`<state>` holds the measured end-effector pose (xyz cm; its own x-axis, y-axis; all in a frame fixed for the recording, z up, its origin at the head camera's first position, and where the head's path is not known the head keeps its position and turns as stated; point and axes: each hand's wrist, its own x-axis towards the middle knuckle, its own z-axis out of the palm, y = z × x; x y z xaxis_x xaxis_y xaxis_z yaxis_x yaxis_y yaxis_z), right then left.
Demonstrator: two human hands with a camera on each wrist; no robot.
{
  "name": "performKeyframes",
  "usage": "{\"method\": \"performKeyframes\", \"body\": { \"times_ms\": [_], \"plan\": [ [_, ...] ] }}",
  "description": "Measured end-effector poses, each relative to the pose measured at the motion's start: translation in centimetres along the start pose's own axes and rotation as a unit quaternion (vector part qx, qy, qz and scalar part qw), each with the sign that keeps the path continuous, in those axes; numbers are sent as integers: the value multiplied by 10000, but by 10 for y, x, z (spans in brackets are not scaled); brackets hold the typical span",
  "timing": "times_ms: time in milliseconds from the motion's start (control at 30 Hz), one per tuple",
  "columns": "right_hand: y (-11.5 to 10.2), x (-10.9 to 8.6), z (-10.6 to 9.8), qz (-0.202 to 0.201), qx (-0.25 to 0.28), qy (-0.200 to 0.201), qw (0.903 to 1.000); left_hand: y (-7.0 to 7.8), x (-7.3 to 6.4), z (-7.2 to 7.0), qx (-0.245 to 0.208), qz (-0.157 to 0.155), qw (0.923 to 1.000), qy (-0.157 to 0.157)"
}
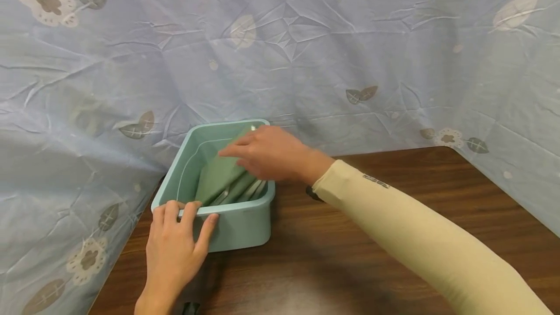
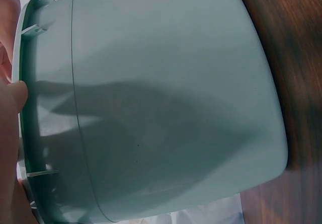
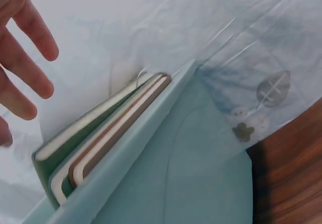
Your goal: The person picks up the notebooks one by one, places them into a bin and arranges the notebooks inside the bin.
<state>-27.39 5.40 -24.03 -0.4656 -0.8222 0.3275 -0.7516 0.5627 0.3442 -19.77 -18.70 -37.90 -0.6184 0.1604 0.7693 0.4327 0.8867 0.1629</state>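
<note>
A pale teal plastic bin [image 1: 240, 230] stands on the table and holds several notebooks [image 1: 220, 176], the top one with a green cover. My left hand [image 1: 172, 247] grips the bin's near rim, fingers hooked over it and the thumb against the outside. Over the bin's right side is my right hand [image 1: 275, 154], above the notebooks in the head view. Its fingers [image 3: 25, 73] are spread and hold nothing in the right wrist view, apart from the notebooks [image 3: 85, 138]. There the notebooks lean along the rim, their rounded corners and pale page edges showing, with green and brown covers.
The brown wood-grain table [image 1: 350, 256] extends to the right of the bin. A pale blue-grey curtain [image 1: 284, 62] with flowers and leaves hangs behind the table and along both sides. The bin's back left is close to the curtain.
</note>
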Motion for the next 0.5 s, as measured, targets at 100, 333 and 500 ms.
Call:
{"method": "performKeyframes", "body": {
  "times_ms": [100,333,500],
  "plan": [
    [5,-5,-2,138,129,12,9998,1,0,-1,8,7,10000,30],
    [9,-14,-5,206,90,-237,9995,1,0,-2,-26,-51,10000,-8],
    [12,-24,-2,277,64,-337,9990,3,0,0,-52,-43,10000,-58]
  ]
}}
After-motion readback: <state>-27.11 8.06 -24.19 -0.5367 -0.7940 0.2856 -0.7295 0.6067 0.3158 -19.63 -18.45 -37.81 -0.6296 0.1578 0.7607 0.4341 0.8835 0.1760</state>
